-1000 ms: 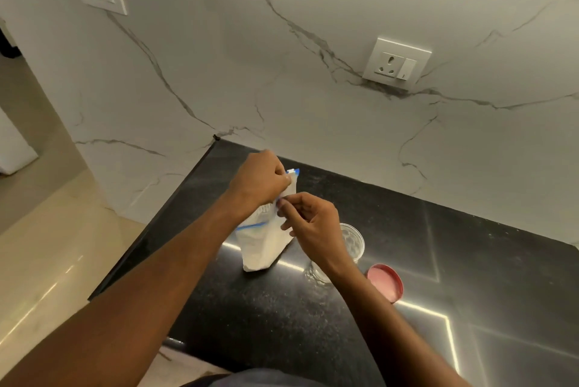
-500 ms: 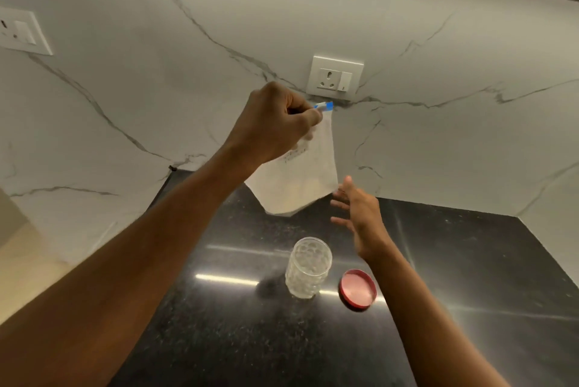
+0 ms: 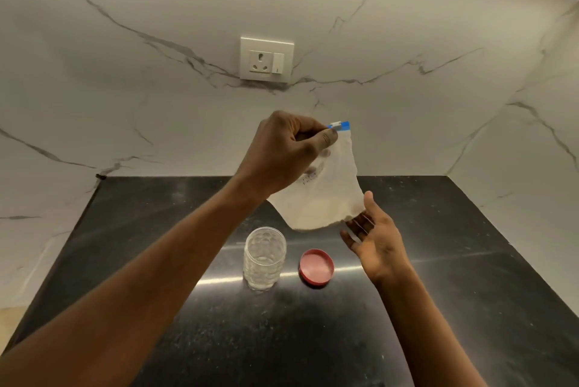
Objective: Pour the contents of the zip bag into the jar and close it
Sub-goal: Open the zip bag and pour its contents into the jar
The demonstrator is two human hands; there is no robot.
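My left hand [image 3: 283,154] grips the top of a clear zip bag [image 3: 326,195] by its blue seal and holds it in the air above the counter. Pale powder fills the bag's bottom. Under the bag's lower right corner my right hand [image 3: 372,233] is spread palm up, its fingertips touching the bag. A clear dimpled jar [image 3: 264,258] stands upright and uncapped on the black counter [image 3: 313,339], below and left of the bag. Its red lid [image 3: 316,267] lies flat just right of the jar.
A white marble wall rises behind the counter with a socket plate [image 3: 266,59] above the bag. The counter's left edge [image 3: 62,252] drops to a lighter floor. The marble wall also runs along the right side.
The bag was lifted off the counter by my left hand. My right hand let go of its top and now reaches under its bottom corner. The camera view swung left to centre.
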